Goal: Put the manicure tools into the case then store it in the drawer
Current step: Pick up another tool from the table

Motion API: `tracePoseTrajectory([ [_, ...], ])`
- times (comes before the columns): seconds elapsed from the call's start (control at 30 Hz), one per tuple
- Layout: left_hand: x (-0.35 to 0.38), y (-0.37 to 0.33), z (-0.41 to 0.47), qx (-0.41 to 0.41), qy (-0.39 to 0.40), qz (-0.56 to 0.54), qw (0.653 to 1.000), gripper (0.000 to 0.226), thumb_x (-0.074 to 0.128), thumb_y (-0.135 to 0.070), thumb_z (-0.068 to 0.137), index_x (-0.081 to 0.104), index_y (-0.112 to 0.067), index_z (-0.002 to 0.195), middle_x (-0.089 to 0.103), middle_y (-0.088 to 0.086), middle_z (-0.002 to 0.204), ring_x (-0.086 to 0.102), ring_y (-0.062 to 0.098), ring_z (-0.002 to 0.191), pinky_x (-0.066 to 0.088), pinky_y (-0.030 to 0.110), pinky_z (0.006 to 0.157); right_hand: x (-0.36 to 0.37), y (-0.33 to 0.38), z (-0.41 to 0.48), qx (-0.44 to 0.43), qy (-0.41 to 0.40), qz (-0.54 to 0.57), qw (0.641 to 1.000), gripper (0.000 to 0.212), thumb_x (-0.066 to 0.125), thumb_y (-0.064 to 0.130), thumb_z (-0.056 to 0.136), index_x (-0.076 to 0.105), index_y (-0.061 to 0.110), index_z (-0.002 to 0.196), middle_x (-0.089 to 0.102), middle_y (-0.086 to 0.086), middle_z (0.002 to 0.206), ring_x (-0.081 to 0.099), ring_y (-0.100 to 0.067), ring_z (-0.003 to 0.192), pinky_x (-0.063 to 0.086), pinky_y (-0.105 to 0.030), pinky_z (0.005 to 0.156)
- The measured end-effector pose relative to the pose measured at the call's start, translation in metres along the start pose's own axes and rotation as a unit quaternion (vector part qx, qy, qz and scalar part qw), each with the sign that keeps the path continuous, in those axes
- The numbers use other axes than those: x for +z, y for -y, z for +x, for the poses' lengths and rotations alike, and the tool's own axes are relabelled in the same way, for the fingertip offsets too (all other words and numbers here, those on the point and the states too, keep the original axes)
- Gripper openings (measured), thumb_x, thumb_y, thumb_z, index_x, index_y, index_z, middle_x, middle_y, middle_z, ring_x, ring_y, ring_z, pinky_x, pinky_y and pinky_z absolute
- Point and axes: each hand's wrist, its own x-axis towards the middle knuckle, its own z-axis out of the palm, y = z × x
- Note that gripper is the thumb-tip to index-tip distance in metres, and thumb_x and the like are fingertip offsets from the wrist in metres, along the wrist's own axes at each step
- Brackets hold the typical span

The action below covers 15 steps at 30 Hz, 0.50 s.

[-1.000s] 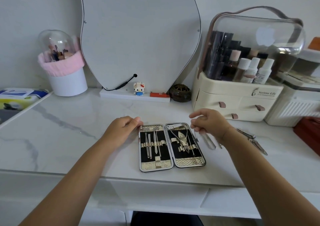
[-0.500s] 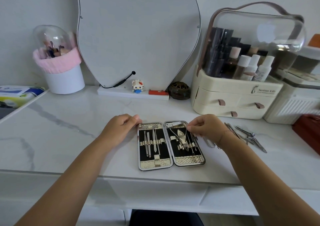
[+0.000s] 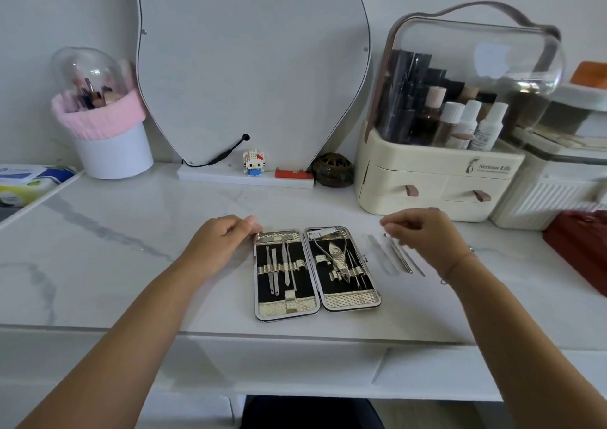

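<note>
Our left hand, fingers relaxed, steadies the open case near the table's front edge; our right hand, loosely curled and empty, hovers over loose tools.

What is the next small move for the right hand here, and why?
Probably lower the right hand and pinch the metal rod beside the open manicure case. The rod lies on the table outside the case, next to a flat file. The hand hovers just above it, and the left hand touches the case's corner.
</note>
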Motion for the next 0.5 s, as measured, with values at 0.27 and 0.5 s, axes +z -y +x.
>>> tracePoseTrajectory([
  [0.27,0.001,0.001,0.001,0.000,-0.003,-0.010,1.000,0.029,0.048,-0.040,0.094,0.074,-0.026,0.091,0.072,-0.014,0.096,0.061,-0.002,0.100,0.041,0.021,0.092,-0.011,-0.032,-0.003,0.074,0.000,-0.126,0.989,0.007,0.074,0.021,0.075,0.070,0.018,0.071,0.066,0.005,0.071,0.060,-0.014,0.071,0.045,-0.025,0.068],
  [0.5,0.000,0.002,0.000,0.000,-0.004,-0.013,1.000,0.028,0.048,-0.039,0.094,0.073,-0.029,0.089,0.072,-0.013,0.095,0.062,0.001,0.100,0.041,0.023,0.093,-0.003,-0.033,-0.001,0.079,-0.013,-0.142,0.987,0.009,0.072,0.021,0.077,0.070,0.013,0.072,0.066,0.001,0.073,0.058,-0.014,0.072,0.042,-0.023,0.062],
])
